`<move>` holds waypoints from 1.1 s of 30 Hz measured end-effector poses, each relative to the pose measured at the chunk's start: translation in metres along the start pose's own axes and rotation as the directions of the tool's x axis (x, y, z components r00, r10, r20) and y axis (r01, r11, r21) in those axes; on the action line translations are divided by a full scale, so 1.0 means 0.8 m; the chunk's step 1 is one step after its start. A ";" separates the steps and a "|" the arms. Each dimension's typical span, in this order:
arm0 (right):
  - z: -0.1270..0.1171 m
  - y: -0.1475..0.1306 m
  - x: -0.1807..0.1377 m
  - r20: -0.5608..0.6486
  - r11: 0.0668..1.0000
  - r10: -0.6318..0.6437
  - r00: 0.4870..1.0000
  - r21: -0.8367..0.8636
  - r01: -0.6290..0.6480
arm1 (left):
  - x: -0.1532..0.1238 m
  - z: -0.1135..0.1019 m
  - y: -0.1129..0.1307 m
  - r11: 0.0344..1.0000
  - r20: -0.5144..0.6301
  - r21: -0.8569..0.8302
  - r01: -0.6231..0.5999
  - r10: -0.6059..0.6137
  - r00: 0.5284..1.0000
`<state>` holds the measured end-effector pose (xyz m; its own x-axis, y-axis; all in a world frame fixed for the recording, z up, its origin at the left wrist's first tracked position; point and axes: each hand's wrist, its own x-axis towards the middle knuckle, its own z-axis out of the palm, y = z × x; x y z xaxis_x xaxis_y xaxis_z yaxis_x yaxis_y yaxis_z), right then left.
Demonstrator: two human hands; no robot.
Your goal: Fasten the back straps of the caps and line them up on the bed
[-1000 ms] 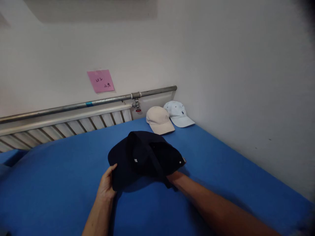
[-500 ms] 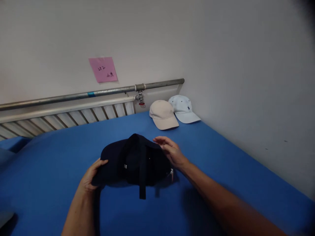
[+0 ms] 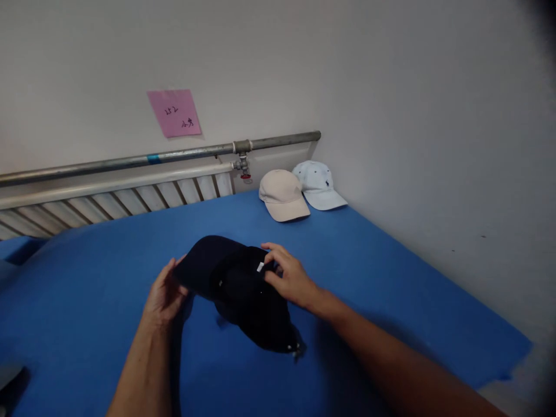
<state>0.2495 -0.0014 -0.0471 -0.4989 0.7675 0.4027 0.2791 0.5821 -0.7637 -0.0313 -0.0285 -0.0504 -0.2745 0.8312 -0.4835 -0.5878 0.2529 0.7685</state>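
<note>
A dark navy baseball cap (image 3: 243, 289) is held above the blue surface, its hollow inside turned toward me and its brim to the left. My left hand (image 3: 165, 292) grips the brim's left edge, fingers partly hidden beneath it. On the cap's upper right rim, my right hand (image 3: 286, 275) is closed, thumb and fingers pinching the edge beside a small white tag (image 3: 260, 267). The cap's lower right end, with a small metal fitting, hangs down. Farther back, a beige cap (image 3: 284, 197) and a light blue cap (image 3: 319, 185) lie side by side, brims toward me.
Blue sheeting (image 3: 108, 324) covers the surface. Behind it run a white radiator (image 3: 130, 200) and a metal pipe (image 3: 191, 153) with a red-handled valve (image 3: 245, 176). A pink note (image 3: 176, 113) hangs on the wall. A grey object (image 3: 9, 375) shows at the left edge.
The navy cap has tilted, its right end dropping and the dangling strap no longer showing. My right hand has closed on the cap's rim. The view has shifted slightly.
</note>
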 end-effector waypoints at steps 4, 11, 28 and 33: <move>0.009 0.024 0.012 -0.172 0.815 0.478 0.861 0.453 -0.362 | -0.007 0.010 -0.011 0.849 0.014 0.222 -0.480 0.489 0.872; 0.007 0.023 0.016 -0.083 0.543 0.638 0.766 0.753 -0.371 | -0.073 0.033 -0.010 0.320 0.652 0.527 -0.788 0.442 0.615; 0.010 -0.024 -0.002 -0.155 0.750 0.481 0.863 0.583 -0.313 | -0.075 0.037 -0.020 0.345 0.363 0.876 -0.337 -0.012 0.932; -0.006 -0.030 -0.007 -0.272 0.928 0.251 0.929 0.341 -0.151 | -0.078 0.034 -0.013 0.543 0.503 0.735 -0.407 -0.033 0.864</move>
<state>0.2496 -0.0186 -0.0286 -0.1705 0.9320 0.3199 0.0547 0.3331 -0.9413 0.0124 -0.0694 -0.0170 0.1645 0.9586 -0.2323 0.3517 0.1630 0.9218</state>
